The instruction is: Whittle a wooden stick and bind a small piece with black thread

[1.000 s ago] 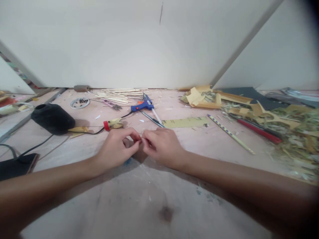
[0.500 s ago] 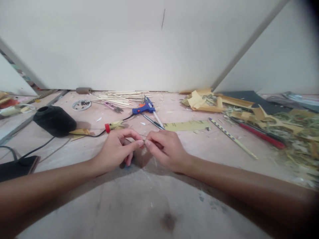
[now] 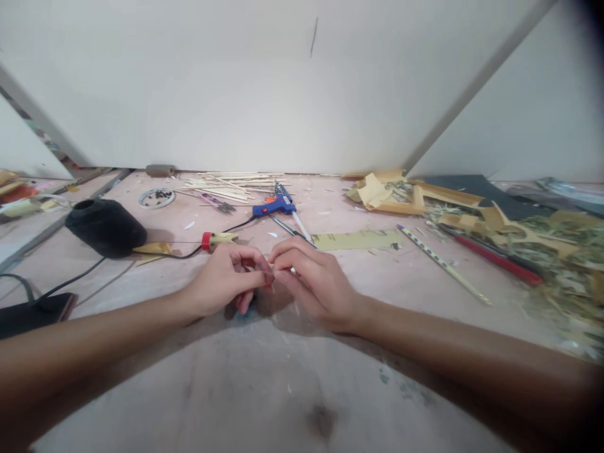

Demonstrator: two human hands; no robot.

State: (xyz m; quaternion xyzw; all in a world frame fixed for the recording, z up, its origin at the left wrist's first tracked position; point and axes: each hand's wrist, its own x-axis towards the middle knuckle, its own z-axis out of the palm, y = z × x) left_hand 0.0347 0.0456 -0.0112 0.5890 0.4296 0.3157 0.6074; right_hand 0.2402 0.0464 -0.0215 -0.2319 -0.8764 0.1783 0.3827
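My left hand (image 3: 231, 277) is closed in a pinch at the middle of the work surface, thumb against forefinger. Tiny and reddish, something shows at its fingertips, too small to name. My right hand (image 3: 316, 282) meets it from the other side, its thumb and fingertips pinched together right beside the left thumb. What lies between the right fingers is hidden. Behind the hands are a blue glue gun (image 3: 274, 204), a soldering-iron-like tool with a red collar and pale yellow end (image 3: 218, 240), and a slim cutter (image 3: 293, 231).
A black cone of thread (image 3: 106, 228) lies left, near a dish of dark bits (image 3: 156, 198). Thin sticks (image 3: 226, 187) and pink snips (image 3: 216, 202) lie behind. To the right are a yellow strip (image 3: 356, 240), a patterned pencil (image 3: 443, 264), a red-handled tool (image 3: 500, 257) and dried scraps (image 3: 566, 264).
The right fingers have lifted and spread slightly from their tight pinch against the left fingertips. A reddish speck now shows at the left fingertips. The view has shifted a little.
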